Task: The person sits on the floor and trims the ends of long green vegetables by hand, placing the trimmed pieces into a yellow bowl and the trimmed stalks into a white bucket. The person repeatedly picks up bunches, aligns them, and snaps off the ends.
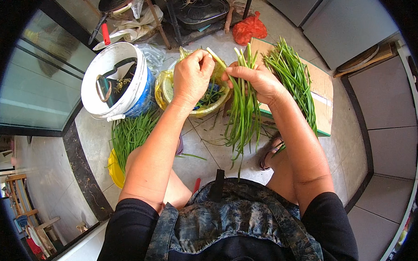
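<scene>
My right hand point(259, 80) is closed around a bunch of garlic chives point(242, 111), pale stem ends up and green leaves hanging down. Near those stems, at the pale tip of one stalk that leans left, my left hand point(193, 75) has its thumb and forefinger together; whether they pinch the stalk cannot be told. Below and between the hands stands a basin lined with a yellow plastic bag point(164, 97), with green scraps inside. More chives point(292, 81) lie on a cardboard box point(321, 90) at the right. Another pile of chives point(132, 134) rests in a yellow basin point(116, 171) at the left.
A white and blue bucket point(142, 95) holding a dark bag stands at the left. Behind are a red plastic bag point(249, 29), a pan point(114, 3) and a black metal rack point(176, 27). A glass door point(39, 85) borders the left, grey cabinets point(386, 98) the right.
</scene>
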Available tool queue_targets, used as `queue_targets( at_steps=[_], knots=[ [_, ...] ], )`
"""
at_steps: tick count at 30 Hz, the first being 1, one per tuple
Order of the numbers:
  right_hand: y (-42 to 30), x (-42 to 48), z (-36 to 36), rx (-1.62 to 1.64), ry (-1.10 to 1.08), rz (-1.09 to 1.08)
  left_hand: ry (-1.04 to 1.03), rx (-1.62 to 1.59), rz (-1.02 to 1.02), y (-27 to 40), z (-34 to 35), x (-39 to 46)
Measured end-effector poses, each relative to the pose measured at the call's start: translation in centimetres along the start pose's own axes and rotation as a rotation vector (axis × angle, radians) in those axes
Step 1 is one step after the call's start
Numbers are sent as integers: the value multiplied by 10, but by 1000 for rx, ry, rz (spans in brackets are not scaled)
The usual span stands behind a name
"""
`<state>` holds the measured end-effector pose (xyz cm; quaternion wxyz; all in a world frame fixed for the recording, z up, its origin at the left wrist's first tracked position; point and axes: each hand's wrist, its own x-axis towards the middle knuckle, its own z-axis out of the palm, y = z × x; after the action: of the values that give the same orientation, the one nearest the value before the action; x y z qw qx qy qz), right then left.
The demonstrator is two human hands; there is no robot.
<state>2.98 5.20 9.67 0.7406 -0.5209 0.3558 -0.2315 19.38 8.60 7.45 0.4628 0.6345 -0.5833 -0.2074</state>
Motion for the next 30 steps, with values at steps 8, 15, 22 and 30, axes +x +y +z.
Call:
queue_targets(
  at_steps=[8, 15, 22, 30],
  knots=[
    [4, 2, -3, 73, 9, -6, -41, -336, -114, 3, -2, 2],
    [2, 1, -1, 19, 1, -9, -34, -323, -98, -2, 0, 2],
    [3, 1, -1, 7, 10, -6, -5, -268, -51, -4, -1, 3],
    [2, 1, 0, 7, -24, 11, -45, -353, -77, -4, -3, 3]
  ],
)
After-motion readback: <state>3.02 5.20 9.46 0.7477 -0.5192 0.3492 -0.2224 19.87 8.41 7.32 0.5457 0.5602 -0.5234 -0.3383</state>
